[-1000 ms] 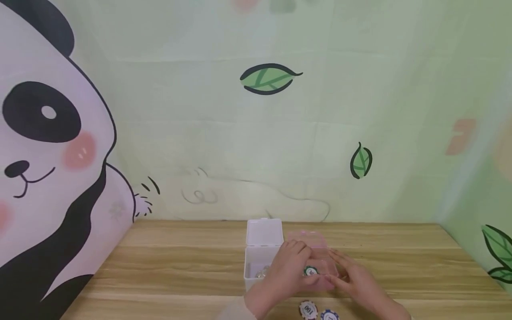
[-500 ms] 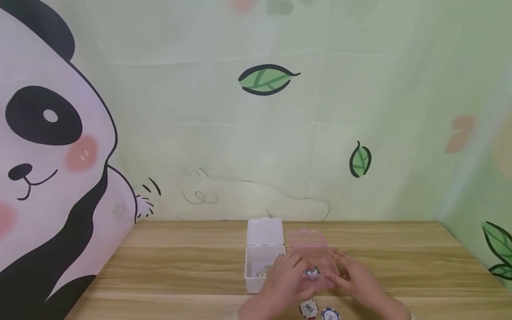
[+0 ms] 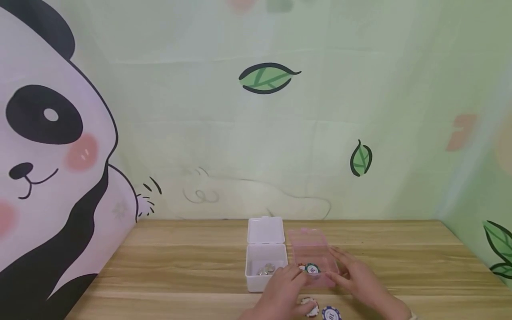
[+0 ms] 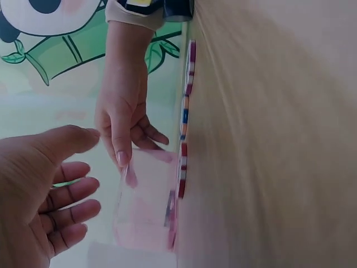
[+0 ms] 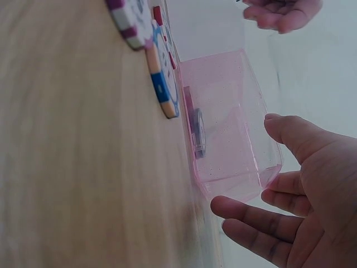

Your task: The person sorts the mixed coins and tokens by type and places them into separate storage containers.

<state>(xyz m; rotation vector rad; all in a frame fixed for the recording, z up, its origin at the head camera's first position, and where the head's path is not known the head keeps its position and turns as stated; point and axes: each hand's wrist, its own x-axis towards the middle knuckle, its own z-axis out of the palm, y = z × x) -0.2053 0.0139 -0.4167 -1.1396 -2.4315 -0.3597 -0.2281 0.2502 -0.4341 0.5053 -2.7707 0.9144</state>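
Note:
My left hand (image 3: pixel 280 291) reaches low in front of the boxes, fingers loosely bent and thumb apart, with nothing in its grasp. Its thumb overlaps a white-faced poker chip (image 3: pixel 314 312) on the table in the head view. In the right wrist view, that chip's red-and-white edge lies beyond a blue-and-orange-edged poker chip (image 5: pixel 162 81). My right hand (image 3: pixel 360 282) holds the see-through pink box (image 3: pixel 334 262) at its right side, thumb near the front rim and fingers along the side. Inside the box lie a green poker chip (image 3: pixel 312 269) and a red-edged poker chip (image 3: pixel 302 267).
Left of the pink box stands a white box (image 3: pixel 256 282) with its lid up and several small shiny pieces (image 3: pixel 267 269) inside. A purple-and-white-edged chip (image 5: pixel 128 22) lies nearest the person on the wooden table (image 3: pixel 180 266). A printed cloth backdrop (image 3: pixel 200 111) rises behind.
My left hand has drawn back from over the pink box toward the chip on the table. The red-edged chip now shows beside the green one. My right hand stays at the box.

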